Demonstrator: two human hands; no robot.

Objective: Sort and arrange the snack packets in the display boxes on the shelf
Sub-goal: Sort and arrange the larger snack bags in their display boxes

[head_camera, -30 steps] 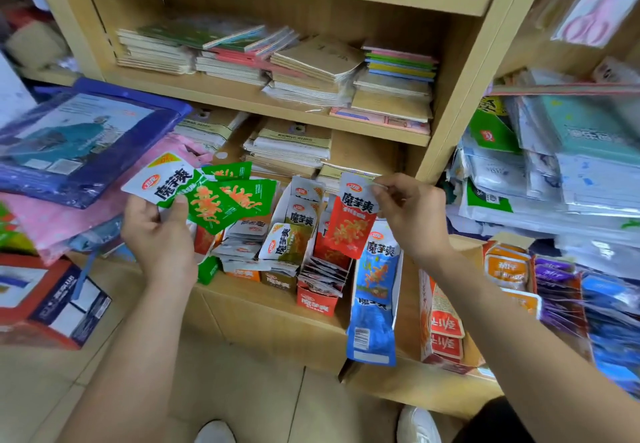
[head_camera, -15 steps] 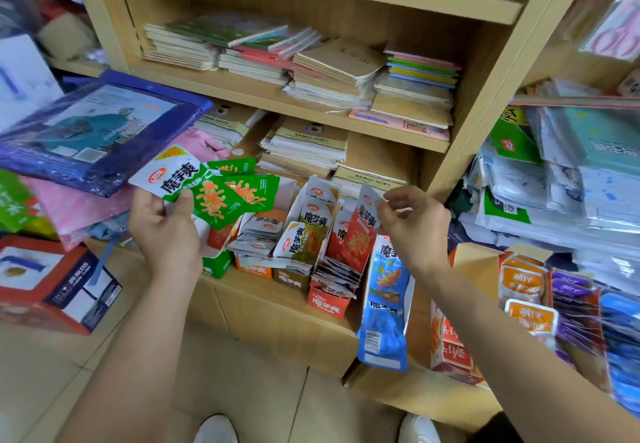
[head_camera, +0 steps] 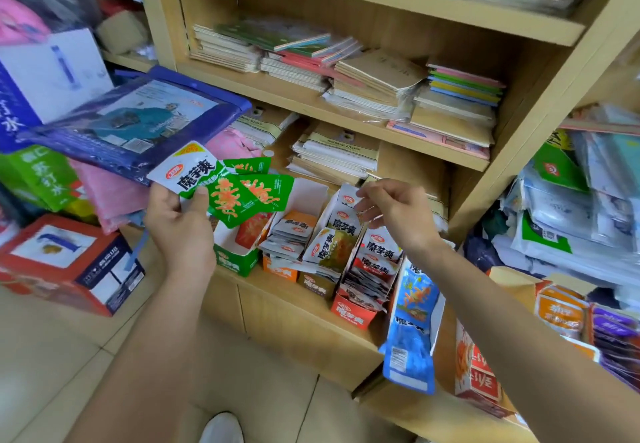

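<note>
left hand (head_camera: 180, 231) gripping fanned green packets (head_camera: 242, 193), right hand (head_camera: 394, 214) curled over red box (head_camera: 353, 316) at shelf (head_camera: 294, 311) front edge, pinch unclear tbh

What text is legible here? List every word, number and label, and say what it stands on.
"魔芋爽": green packets in the left hand.
"20%": yellow band atop those packets.
"魔芋爽": upright packets in the red display box, and on its front.
"水": white-blue carton.
Notebook covers: too small to read.
</note>
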